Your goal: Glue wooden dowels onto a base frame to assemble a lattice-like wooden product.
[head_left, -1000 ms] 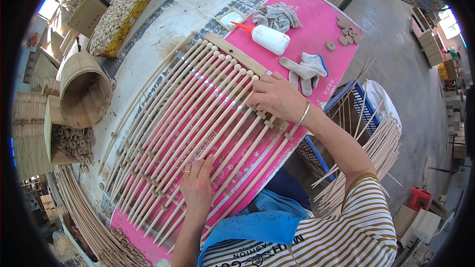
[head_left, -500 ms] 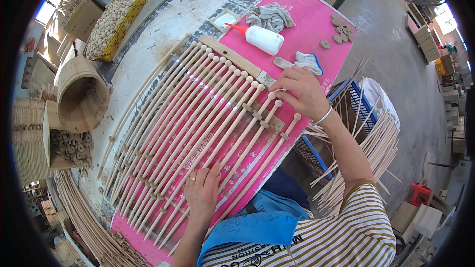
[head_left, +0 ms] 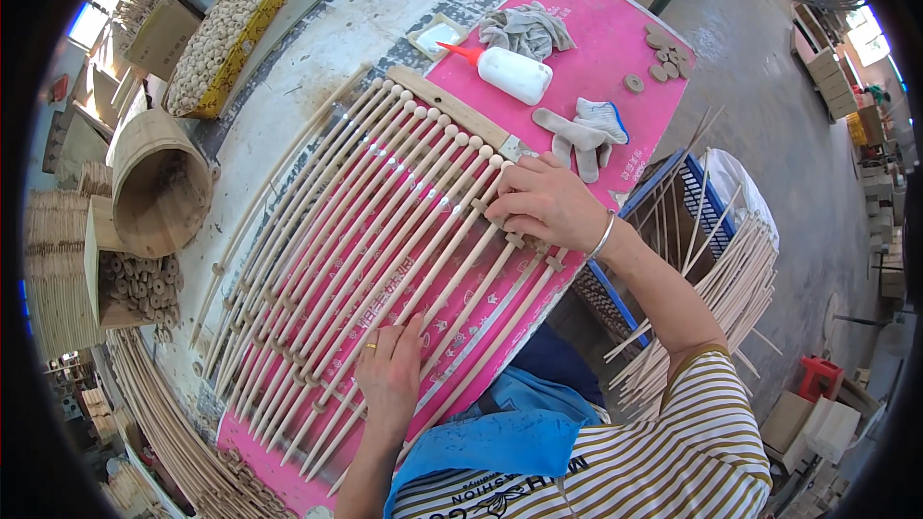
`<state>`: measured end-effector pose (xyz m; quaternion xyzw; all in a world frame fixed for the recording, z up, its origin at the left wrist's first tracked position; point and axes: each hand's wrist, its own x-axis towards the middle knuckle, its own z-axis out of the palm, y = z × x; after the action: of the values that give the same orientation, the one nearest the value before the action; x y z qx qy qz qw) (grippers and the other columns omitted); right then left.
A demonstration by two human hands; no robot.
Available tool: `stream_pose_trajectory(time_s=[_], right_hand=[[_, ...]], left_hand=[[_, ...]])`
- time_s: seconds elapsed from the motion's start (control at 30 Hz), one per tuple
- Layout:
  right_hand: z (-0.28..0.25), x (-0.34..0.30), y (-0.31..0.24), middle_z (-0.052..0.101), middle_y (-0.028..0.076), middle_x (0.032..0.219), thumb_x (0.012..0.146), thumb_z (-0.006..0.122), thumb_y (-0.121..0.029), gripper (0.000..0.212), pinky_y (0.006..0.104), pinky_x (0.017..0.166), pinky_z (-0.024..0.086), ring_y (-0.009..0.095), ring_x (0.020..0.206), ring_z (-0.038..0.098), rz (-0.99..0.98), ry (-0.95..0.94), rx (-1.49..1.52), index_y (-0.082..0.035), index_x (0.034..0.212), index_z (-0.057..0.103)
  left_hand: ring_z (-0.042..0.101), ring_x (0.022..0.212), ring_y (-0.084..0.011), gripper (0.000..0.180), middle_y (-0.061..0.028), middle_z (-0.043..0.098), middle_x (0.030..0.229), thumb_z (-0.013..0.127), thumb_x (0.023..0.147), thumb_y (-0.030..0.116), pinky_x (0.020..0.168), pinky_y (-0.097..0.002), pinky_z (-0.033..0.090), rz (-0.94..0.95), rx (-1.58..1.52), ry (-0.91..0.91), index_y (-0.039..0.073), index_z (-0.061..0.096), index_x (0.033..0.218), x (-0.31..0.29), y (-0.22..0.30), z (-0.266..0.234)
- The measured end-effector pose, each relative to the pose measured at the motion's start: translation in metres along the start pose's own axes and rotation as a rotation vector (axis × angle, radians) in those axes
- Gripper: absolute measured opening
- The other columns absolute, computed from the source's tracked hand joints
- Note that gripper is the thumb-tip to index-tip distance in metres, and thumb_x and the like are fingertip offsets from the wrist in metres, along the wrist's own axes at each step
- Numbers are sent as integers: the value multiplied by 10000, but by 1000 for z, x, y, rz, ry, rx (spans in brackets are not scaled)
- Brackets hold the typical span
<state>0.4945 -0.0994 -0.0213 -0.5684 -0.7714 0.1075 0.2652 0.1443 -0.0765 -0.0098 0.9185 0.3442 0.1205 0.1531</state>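
Many pale wooden sticks (head_left: 356, 259) with ball tips lie side by side, slanting across the pink sheet. Small wooden rings sit on them, some near the ball ends, others far down the shafts. My right hand (head_left: 556, 202) is closed at the ball end of one stick near the right of the row, its fingertips pinching a wooden ring (head_left: 498, 225). That hand covers several of the ball tips. Farther down the row, my left hand (head_left: 392, 375) rests with bent fingers on a stick, thumb and fingertips against the shaft.
A wooden bar (head_left: 447, 108) lies along the ball ends. Beyond are a white glue bottle (head_left: 514, 75), a grey rag (head_left: 527, 31), a work glove (head_left: 582, 139) and loose rings (head_left: 663, 58). A box of wooden balls (head_left: 219, 48) stands far left; a blue crate (head_left: 697, 187) with sticks is right.
My right hand has moved left and nearer, from a ball tip down to a ring on a stick. More of the glove now shows. My left hand has barely moved.
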Motion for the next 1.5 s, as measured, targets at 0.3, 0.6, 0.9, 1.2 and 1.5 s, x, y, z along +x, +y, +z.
stream_pose_trajectory(time_s=[0.3,0.6,0.9,1.2,1.5], right_hand=[[1,5,-1,594,-13,1016,748,812,-180,295,385,905,414,200,1062,574,-20,-25,-98,-196,1010,677],[-16,-12,5,605,15,993,808,776,-168,228,397,894,416,230,1021,585,99,97,-82,-184,1019,691],[-39,-39,6,637,38,957,810,786,-163,190,399,844,441,258,987,608,248,244,15,-142,987,719],[-19,-43,-3,620,34,990,785,805,-180,247,404,842,438,249,984,598,260,165,41,-158,1013,713],[-2,-28,-16,596,-9,1003,784,801,-207,299,377,854,419,210,993,579,79,25,-48,-212,1067,704]], left_hand=[[647,879,-259,301,-82,659,984,705,910,101,724,-399,536,5,38,-23,48,734,1205,0,-1,3],[631,923,-270,413,-77,641,1048,764,869,145,781,-407,525,29,27,79,70,716,1272,-7,11,-2],[622,913,-275,411,-78,637,1013,771,867,142,785,-416,519,77,-3,-78,76,710,1268,-24,9,9],[615,876,-260,405,-71,620,969,754,878,120,712,-389,527,51,-16,-65,85,709,1280,-17,12,5],[615,861,-250,420,-63,620,956,750,876,117,709,-387,526,36,-29,-75,95,711,1294,-15,15,4]])
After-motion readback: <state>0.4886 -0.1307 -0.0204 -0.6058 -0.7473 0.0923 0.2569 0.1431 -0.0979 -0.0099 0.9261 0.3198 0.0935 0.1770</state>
